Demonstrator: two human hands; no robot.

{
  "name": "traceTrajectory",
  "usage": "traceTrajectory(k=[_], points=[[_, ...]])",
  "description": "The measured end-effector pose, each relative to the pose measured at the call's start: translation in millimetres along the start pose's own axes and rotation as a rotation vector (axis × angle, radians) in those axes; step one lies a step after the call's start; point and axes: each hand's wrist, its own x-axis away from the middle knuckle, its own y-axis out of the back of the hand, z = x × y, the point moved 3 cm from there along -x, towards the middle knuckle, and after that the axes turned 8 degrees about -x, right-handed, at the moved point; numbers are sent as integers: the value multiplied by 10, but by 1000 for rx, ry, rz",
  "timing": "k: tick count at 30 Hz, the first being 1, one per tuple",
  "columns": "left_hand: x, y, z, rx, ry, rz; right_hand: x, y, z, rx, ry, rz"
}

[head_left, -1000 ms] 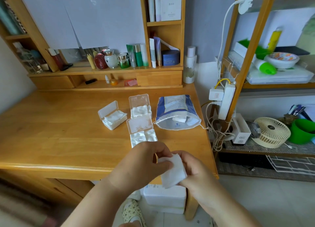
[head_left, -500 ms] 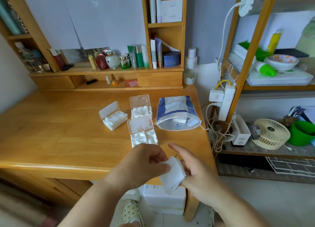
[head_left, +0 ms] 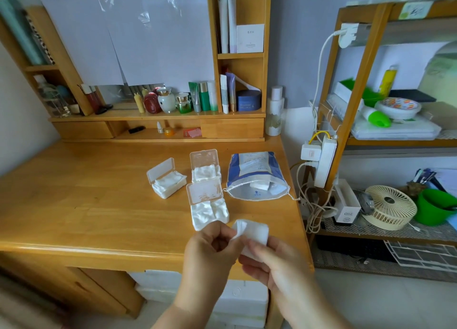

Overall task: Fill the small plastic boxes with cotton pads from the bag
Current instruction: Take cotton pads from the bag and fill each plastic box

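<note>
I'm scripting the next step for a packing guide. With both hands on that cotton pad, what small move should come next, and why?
Probably lay the cotton pad, pinched by the left hand and right hand, into the nearest box: its lid stands open just ahead of the hands and pads already lie inside.

Bedroom: wooden desk (head_left: 99,205), cosmetics shelf (head_left: 158,115)

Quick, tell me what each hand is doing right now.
Left hand: pinching the upper left edge of the cotton pad.
Right hand: gripping the same pad from below.
</note>
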Motion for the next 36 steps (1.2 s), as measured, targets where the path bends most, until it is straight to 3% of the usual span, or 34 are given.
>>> traceTrajectory(k=[3, 7, 9, 12, 14, 18, 25, 31, 36], points=[[20, -39, 63, 179, 96, -15, -29, -2, 33, 39, 99, -105], [58, -135, 156, 527, 370, 272, 2, -72, 156, 161, 181, 3], [54, -153, 165, 485, 319, 267, -1, -72, 168, 193, 201, 20], [43, -149, 180, 479, 225, 32, -1, -92, 132, 193, 233, 22], [59, -149, 169, 499, 173, -39, 2, -98, 91, 168, 222, 12], [102, -127, 175, 442, 123, 20, -11, -106, 71, 279, 247, -12], [77, -113, 343, 385, 175, -130, -50, -138, -44, 491, 422, -121], [81, -118, 459, 354, 309, 63, -68, -81, -58, 653, 454, -120], [96, -80, 382, 181, 114, -91, -131, -155, -86, 592, 420, -153]])
